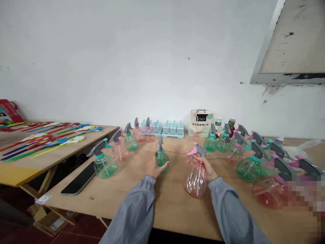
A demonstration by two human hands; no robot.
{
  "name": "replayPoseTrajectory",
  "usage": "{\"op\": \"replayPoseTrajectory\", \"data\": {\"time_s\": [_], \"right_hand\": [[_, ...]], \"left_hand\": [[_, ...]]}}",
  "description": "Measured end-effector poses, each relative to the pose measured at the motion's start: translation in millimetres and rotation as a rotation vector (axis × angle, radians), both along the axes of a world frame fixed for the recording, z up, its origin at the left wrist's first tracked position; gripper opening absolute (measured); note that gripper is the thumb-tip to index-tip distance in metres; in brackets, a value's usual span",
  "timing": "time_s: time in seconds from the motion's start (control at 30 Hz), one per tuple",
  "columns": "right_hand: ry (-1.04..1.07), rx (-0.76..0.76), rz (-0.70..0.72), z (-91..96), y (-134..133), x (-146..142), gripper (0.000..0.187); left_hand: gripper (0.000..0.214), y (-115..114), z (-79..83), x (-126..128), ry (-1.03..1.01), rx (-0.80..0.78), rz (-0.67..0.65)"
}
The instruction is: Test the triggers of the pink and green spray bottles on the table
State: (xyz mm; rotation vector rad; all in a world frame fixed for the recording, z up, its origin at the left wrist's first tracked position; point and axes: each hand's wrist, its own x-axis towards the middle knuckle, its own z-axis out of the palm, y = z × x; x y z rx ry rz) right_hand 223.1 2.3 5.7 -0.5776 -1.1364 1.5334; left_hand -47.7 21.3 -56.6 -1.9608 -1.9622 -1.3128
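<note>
My left hand (153, 166) is around the left side of a green spray bottle (162, 156) with a grey head. The thumb crosses the front of this bottle, and the other fingers are partly hidden at its side. Closed round the neck of a clear pink spray bottle (195, 181) is my right hand (207, 168). That bottle leans slightly, with its pink and grey trigger head pointing left; I see no coloured liquid in it. Green liquid shows in a spray bottle (105, 166) at the left, and red liquid in another spray bottle (267, 192) at the right.
A black phone (80, 179) lies at the table's left edge. Light blue ice-pop moulds (173, 129), a paper bag (201, 123) and two capped bottles (231, 126) stand by the wall. Several spray bottles line both sides. Colourful hand-shaped sticks (63, 142) cover the left table.
</note>
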Motion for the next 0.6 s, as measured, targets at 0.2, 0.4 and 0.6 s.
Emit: {"op": "replayPoseTrajectory", "data": {"time_s": [0.2, 0.4, 0.6], "right_hand": [[-0.003, -0.048, -0.176, -5.6, 5.3, -1.9, 0.026], [0.003, -0.033, -0.183, -6.0, 7.0, 1.5, 0.025], [-0.022, 0.009, -0.033, 0.1, -0.4, -0.7, 0.034]], "left_hand": [[0.083, -1.0, 0.8, 3.6, -0.021, -0.016, 0.018], [0.084, -0.6, -0.1, 0.1, -0.012, -0.039, -0.004], [0.084, 1.8, -2.4, -1.9, -0.005, -0.035, -0.006]]}}
